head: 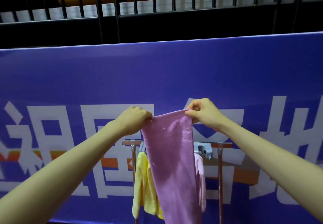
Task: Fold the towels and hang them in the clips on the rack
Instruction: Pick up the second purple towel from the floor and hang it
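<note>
Purple towel (172, 155) held up in the air in front of the rack (220, 153), long axis vertical, top edge stretched level, lower end dropping out of view. Pinched at the top corners by 2 hands held apart: left hand (135, 118) on the left corner, right hand (203, 112) on the right. Behind it, yellow towel (142, 185) and pink towel (200, 180) hanging from grey clips (204, 150). Beyond, blue banner (157, 76) with white characters; above that, black railing (108, 10).
</note>
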`<state>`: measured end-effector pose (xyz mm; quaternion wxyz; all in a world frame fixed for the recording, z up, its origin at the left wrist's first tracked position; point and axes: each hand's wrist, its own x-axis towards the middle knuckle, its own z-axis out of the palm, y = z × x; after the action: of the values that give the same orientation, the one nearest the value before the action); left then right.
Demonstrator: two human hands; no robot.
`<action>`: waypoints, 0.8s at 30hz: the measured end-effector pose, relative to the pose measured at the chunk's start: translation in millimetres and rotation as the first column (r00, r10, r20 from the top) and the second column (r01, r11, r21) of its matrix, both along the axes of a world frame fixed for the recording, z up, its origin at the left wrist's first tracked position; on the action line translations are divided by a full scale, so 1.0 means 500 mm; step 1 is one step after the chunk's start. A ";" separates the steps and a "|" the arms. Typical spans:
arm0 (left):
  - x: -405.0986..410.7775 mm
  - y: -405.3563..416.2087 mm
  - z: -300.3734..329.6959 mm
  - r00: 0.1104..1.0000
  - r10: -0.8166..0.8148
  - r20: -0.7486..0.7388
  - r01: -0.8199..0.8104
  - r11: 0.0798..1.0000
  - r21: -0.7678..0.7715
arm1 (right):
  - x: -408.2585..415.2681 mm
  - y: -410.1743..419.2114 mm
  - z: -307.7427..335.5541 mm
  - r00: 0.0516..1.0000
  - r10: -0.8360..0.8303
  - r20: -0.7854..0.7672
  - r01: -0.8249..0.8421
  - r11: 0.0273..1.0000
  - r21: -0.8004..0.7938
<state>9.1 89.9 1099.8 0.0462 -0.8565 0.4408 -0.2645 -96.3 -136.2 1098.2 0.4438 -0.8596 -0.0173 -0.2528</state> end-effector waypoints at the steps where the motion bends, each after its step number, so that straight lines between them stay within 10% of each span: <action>1: -0.001 -0.004 -0.001 1.000 0.013 -0.006 -0.013 1.000 0.006 | 0.000 0.001 -0.004 1.000 -0.005 0.003 0.005 1.000 -0.011; 24: -0.006 -0.004 -0.017 0.988 0.020 -0.151 -0.050 0.980 -0.193 | -0.008 -0.001 -0.080 0.992 -0.048 0.118 0.048 0.999 0.003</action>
<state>6.3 88.0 1091.5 -0.0666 -0.8818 0.3997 -0.2413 -100.4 -136.7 1058.4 0.4360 -0.8432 -0.0228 -0.3136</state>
